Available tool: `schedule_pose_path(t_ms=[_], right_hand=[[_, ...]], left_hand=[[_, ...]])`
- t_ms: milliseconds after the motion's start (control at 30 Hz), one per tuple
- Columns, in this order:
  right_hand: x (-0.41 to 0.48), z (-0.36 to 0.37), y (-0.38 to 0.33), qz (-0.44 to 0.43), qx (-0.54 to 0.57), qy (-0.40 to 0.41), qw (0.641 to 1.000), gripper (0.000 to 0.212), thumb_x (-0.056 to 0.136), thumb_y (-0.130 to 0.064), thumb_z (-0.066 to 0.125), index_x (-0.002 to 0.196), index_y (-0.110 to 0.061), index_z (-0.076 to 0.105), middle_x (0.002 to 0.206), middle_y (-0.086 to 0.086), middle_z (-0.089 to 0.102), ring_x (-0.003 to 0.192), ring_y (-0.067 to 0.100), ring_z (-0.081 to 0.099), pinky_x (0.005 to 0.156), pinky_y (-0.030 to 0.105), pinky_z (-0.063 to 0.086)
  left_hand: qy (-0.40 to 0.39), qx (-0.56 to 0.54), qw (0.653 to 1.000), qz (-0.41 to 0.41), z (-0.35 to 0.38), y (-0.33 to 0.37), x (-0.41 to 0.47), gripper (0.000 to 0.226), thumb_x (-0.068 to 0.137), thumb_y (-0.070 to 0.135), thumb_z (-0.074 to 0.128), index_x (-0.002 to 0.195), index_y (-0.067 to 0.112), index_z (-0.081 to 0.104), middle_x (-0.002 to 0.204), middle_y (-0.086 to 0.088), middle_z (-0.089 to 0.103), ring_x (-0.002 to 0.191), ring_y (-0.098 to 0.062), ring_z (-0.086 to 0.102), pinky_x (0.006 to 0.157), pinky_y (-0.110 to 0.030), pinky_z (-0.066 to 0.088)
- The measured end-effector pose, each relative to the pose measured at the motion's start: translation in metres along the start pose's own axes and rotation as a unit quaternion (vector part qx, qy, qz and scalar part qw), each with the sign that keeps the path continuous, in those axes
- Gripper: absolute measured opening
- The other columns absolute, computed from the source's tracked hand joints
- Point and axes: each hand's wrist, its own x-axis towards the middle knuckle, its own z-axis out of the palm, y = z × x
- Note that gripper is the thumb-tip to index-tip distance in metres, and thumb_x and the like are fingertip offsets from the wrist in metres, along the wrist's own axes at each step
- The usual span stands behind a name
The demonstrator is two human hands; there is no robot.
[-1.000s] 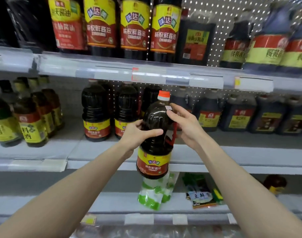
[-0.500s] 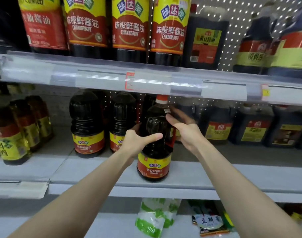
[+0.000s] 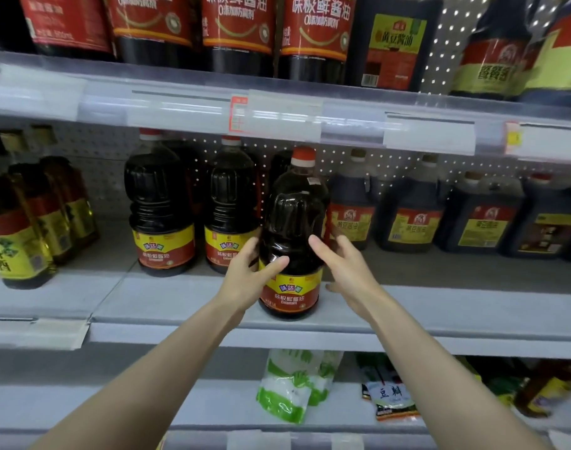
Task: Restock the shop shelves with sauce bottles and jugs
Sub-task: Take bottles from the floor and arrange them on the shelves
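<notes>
A dark soy sauce bottle [image 3: 292, 222] with an orange cap and a red-and-yellow label stands upright near the front of the middle shelf [image 3: 180, 306]. My left hand [image 3: 245, 277] grips its left side, thumb across the front just above the label. My right hand [image 3: 346, 267] is at the bottle's right side with its fingers fairly straight and the thumb tip against the bottle. Two matching bottles [image 3: 162, 216] [image 3: 232, 216] stand to the left, farther back.
Dark square jugs [image 3: 411, 216] line the shelf to the right, and cooking wine bottles [image 3: 17, 235] stand at the far left. The upper shelf's price rail [image 3: 277, 115] hangs just above the bottle's cap. Green-and-white pouches [image 3: 294, 384] lie on the shelf below.
The bottle went from mid-air in front of the shelf onto the middle shelf. My right hand slid down from the neck to the bottle's side and loosened.
</notes>
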Motion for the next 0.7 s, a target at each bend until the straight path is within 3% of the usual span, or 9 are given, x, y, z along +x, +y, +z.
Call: schedule_pose_path(t_ms=[100,233,333,400,500,600,700], right_hand=[[-0.007,0.004,0.014,0.018,0.017,-0.002,1.000,0.028,0.091,-0.040,0.061,0.116,-0.046,0.049,0.107,-0.026,0.058,0.102,0.001,0.058,0.082,0.034,0.053],[-0.004,0.003,0.018,0.024,0.012,0.005,1.000,0.026,0.096,-0.035,0.055,0.119,-0.045,0.048,0.111,-0.022,0.059,0.108,0.009,0.057,0.094,0.049,0.050],[0.002,0.002,0.020,0.033,0.008,0.008,0.999,0.029,0.097,-0.035,0.054,0.123,-0.044,0.047,0.114,-0.018,0.060,0.112,0.014,0.057,0.098,0.053,0.048],[0.007,0.003,0.021,0.038,0.012,0.010,0.999,0.037,0.096,-0.035,0.055,0.132,-0.039,0.046,0.120,-0.012,0.061,0.113,0.017,0.058,0.099,0.053,0.047],[0.018,0.002,0.024,0.042,0.011,0.014,0.999,0.050,0.096,-0.035,0.055,0.143,-0.038,0.038,0.126,-0.004,0.061,0.115,0.020,0.058,0.099,0.051,0.046],[0.030,0.001,0.028,0.037,0.014,0.015,0.999,0.052,0.097,-0.035,0.053,0.144,-0.042,0.033,0.128,-0.003,0.059,0.116,0.022,0.058,0.094,0.045,0.049],[0.042,0.001,0.034,0.035,0.018,0.028,0.999,0.052,0.097,-0.039,0.052,0.145,-0.042,0.032,0.129,-0.003,0.059,0.114,0.022,0.059,0.086,0.038,0.051]], left_hand=[[-0.010,-0.010,1.000,-0.017,0.001,-0.004,-0.002,0.033,0.090,0.020,0.064,0.104,0.046,0.051,0.102,0.027,0.059,0.090,0.011,0.057,0.066,-0.016,0.045],[-0.001,-0.021,0.999,-0.027,0.001,-0.008,0.002,0.030,0.090,0.018,0.063,0.102,0.044,0.053,0.095,0.029,0.059,0.085,0.010,0.060,0.069,-0.020,0.049],[0.015,-0.020,0.999,-0.032,0.001,-0.010,0.006,0.026,0.089,0.020,0.064,0.110,0.034,0.057,0.104,0.021,0.063,0.095,0.001,0.063,0.071,-0.023,0.051],[0.018,-0.016,0.999,-0.035,0.002,-0.013,0.010,0.034,0.089,0.023,0.065,0.122,0.020,0.058,0.113,0.008,0.066,0.103,-0.012,0.063,0.071,-0.024,0.052],[0.025,-0.024,0.998,-0.045,0.002,-0.016,0.018,0.039,0.090,0.023,0.064,0.126,0.012,0.055,0.117,-0.007,0.064,0.101,-0.008,0.049,0.068,-0.022,0.053],[0.037,-0.022,0.998,-0.051,0.004,-0.020,0.028,0.046,0.090,0.026,0.064,0.132,0.014,0.051,0.120,-0.008,0.064,0.105,-0.017,0.059,0.077,-0.027,0.055],[0.044,-0.004,0.998,-0.040,0.007,-0.024,0.037,0.056,0.090,0.028,0.063,0.141,0.019,0.043,0.123,-0.009,0.062,0.107,-0.016,0.054,0.080,-0.025,0.054]])
